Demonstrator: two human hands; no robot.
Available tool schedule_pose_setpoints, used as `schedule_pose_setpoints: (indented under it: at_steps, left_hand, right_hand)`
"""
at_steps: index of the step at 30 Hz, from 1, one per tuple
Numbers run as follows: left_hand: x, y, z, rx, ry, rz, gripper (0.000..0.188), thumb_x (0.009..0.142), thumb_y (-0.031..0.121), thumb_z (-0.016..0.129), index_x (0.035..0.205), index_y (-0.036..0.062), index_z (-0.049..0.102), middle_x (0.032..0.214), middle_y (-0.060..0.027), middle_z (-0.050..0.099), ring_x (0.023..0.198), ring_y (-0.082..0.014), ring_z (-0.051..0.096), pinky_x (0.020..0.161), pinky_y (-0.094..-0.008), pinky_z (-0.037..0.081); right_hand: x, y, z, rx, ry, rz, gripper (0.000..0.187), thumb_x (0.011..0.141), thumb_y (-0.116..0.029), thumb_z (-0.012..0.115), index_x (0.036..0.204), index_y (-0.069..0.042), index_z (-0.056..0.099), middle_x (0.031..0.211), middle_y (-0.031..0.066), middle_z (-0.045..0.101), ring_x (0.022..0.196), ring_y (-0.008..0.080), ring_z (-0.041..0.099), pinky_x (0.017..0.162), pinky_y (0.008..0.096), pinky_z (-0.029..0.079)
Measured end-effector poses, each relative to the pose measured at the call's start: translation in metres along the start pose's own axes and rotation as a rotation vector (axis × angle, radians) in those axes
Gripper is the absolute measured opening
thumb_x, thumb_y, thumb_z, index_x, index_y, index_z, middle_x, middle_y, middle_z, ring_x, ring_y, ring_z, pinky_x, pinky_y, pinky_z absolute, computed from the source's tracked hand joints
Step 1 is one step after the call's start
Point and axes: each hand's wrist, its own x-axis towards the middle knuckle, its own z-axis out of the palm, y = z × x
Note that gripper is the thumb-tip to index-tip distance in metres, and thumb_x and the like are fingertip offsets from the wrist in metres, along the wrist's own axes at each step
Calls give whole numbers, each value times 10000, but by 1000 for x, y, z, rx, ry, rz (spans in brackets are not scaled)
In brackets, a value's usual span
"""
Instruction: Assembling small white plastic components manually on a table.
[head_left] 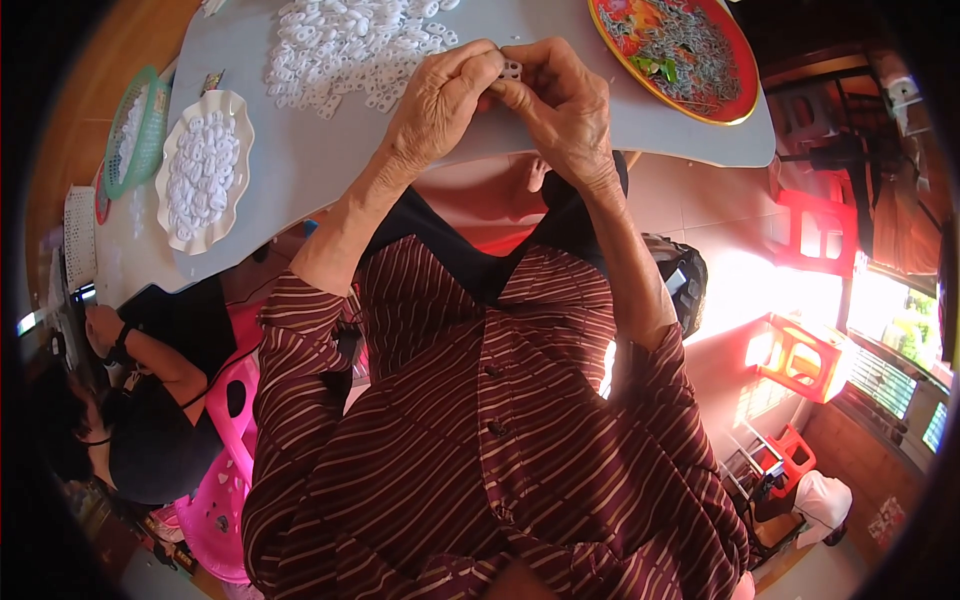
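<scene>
A white piece is pinched in the right hand, maybe to stay still. The left hand pinches beside it; its grip is hidden. The pile and plate sit near, probably for easy reaching.

Live now: can't get a clean look at the small white pc, top ctr; the L hand and R hand cover most of it from me. White heap, upper L, runs off the top edge; ditto the red tray, upper R, w/ thin grey bits too tiny for me to ID. Co-worker, lower L, fades into the dark rim. Glare's washing out part of a red stool, mid-R.
</scene>
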Motion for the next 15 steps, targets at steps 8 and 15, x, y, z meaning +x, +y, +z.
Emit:
schedule_pose_setpoints:
  at_steps: [8,15]
  left_hand:
    - [-1,0,3,-27,-17,23,250,916,202,404,798,-13,456,613,-105,423,540,-186,430,537,-304,400]
    - [-3,0,-1,-27,-86,27,271,905,233,410,800,-5,484,605,-111,451,565,-184,459,563,-312,405]
  right_hand:
    - [-3,-1,-2,-89,0,-2,195,778,-36,688,910,2,549,692,66,651,645,110,643,571,224,501]
    - [-4,-6,-5,-170,3,-31,163,781,-60,691,867,-8,563,690,83,659,630,124,646,556,232,498]
